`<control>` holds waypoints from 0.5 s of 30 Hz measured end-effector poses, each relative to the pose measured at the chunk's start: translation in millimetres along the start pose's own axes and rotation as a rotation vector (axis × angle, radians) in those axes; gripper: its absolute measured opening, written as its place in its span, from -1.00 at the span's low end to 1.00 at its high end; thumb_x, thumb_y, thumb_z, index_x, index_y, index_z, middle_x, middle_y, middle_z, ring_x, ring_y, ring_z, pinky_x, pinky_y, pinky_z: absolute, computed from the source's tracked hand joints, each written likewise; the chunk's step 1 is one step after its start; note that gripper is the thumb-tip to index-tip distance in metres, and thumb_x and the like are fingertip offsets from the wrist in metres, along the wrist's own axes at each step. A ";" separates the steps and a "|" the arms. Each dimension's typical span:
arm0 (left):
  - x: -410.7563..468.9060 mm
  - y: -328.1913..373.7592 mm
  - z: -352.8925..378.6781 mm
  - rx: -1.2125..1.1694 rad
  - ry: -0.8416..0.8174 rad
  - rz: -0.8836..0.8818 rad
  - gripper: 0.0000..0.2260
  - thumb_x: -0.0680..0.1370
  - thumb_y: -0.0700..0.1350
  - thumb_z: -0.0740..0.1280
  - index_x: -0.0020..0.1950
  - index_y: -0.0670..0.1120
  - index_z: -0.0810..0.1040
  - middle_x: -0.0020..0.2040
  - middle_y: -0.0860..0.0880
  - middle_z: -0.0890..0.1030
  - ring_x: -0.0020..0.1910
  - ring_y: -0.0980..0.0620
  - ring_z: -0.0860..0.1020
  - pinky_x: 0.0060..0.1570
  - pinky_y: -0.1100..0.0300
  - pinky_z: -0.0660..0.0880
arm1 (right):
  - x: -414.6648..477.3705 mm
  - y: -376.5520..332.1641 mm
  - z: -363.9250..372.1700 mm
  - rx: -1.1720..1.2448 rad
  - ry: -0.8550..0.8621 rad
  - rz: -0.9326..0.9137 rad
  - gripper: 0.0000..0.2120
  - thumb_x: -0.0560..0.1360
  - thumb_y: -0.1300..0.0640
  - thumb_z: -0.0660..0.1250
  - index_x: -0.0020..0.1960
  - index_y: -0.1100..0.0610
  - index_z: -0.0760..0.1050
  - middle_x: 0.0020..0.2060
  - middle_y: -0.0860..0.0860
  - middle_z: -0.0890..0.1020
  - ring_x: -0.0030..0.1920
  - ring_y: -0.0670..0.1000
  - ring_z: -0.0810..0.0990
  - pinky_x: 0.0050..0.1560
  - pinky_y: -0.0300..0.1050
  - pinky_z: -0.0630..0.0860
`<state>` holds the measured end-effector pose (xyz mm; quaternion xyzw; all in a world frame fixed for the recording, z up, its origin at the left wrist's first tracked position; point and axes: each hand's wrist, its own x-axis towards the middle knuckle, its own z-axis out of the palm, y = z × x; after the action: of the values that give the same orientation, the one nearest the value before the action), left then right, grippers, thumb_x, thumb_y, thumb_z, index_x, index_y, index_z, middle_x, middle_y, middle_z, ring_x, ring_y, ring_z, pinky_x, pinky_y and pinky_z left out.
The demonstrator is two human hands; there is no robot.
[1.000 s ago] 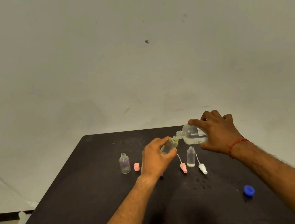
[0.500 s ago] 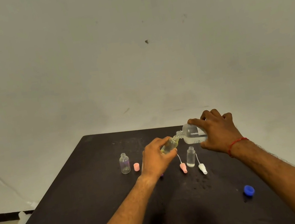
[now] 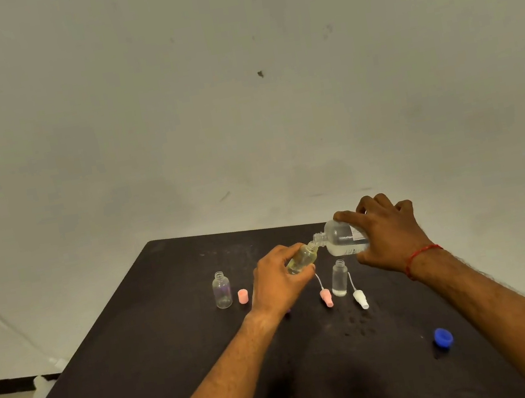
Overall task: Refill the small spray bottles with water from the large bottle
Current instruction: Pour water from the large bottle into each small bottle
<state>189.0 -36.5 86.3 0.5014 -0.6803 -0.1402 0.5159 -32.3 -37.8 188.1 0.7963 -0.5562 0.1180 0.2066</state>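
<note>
dim even light, soft shadows, wide-angle edge distortion

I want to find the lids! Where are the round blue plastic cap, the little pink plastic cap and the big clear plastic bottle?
Round blue plastic cap [image 3: 443, 337]: head view, its top.
Little pink plastic cap [image 3: 243, 296]: head view, its side.
Big clear plastic bottle [image 3: 341, 242]: head view, its body beside the neck.

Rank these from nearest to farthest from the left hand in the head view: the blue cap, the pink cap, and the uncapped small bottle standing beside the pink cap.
1. pink cap, just to the left of the left hand.
2. small bottle, standing further left, beyond the pink cap.
3. blue cap, far off to the right and nearer the camera.
</note>
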 end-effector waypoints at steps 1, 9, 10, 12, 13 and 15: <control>0.2 0.3 -0.1 -0.001 0.000 0.000 -0.53 0.38 0.26 0.35 0.29 0.37 0.39 -0.05 0.29 0.60 0.02 0.34 0.56 -0.11 0.44 0.49 | 0.1 0.0 -0.3 -0.002 0.003 -0.002 -0.28 0.34 -0.20 0.42 0.43 -0.27 0.22 0.16 -0.05 0.43 0.23 0.02 0.35 0.14 0.06 0.29; 0.3 -1.0 0.0 0.019 0.000 0.017 -0.67 0.41 0.23 0.35 0.15 0.43 0.43 -0.06 0.22 0.62 0.00 0.26 0.59 -0.06 0.28 0.60 | 0.3 0.0 0.8 0.001 -0.006 0.004 -0.27 0.35 -0.19 0.43 0.44 -0.26 0.21 0.17 -0.04 0.42 0.24 0.03 0.34 0.16 0.07 0.30; 0.2 -1.0 0.2 0.019 0.003 0.020 -0.68 0.41 0.22 0.36 0.14 0.43 0.44 -0.06 0.20 0.63 -0.01 0.24 0.59 -0.07 0.26 0.60 | 0.3 0.0 0.9 -0.001 -0.007 0.003 -0.27 0.34 -0.19 0.43 0.44 -0.26 0.21 0.17 -0.04 0.42 0.24 0.03 0.34 0.16 0.07 0.29; 0.1 -1.0 0.3 0.018 0.009 0.025 -0.68 0.41 0.21 0.36 0.15 0.43 0.45 -0.06 0.20 0.63 -0.02 0.24 0.59 -0.07 0.26 0.59 | 0.3 0.1 1.1 -0.003 -0.002 0.001 -0.27 0.34 -0.18 0.44 0.44 -0.27 0.22 0.16 -0.04 0.42 0.23 0.03 0.34 0.15 0.06 0.29; 0.2 -0.9 0.3 0.018 0.010 0.027 -0.67 0.42 0.20 0.37 0.15 0.43 0.45 -0.06 0.20 0.63 -0.02 0.24 0.59 -0.08 0.28 0.58 | 0.2 0.3 1.1 -0.004 0.000 0.001 -0.27 0.34 -0.18 0.44 0.44 -0.27 0.22 0.16 -0.04 0.42 0.23 0.03 0.35 0.14 0.06 0.29; 0.1 -1.0 0.3 0.018 0.009 0.024 -0.65 0.42 0.20 0.37 0.19 0.41 0.46 -0.06 0.21 0.63 -0.02 0.26 0.59 -0.10 0.33 0.56 | -0.2 0.4 1.2 -0.010 0.002 0.001 -0.27 0.33 -0.18 0.43 0.43 -0.27 0.21 0.16 -0.04 0.42 0.22 0.02 0.35 0.14 0.06 0.30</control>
<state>189.3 -37.2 85.5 0.4983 -0.6852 -0.1255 0.5161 -32.9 -38.3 187.0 0.7949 -0.5569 0.1159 0.2110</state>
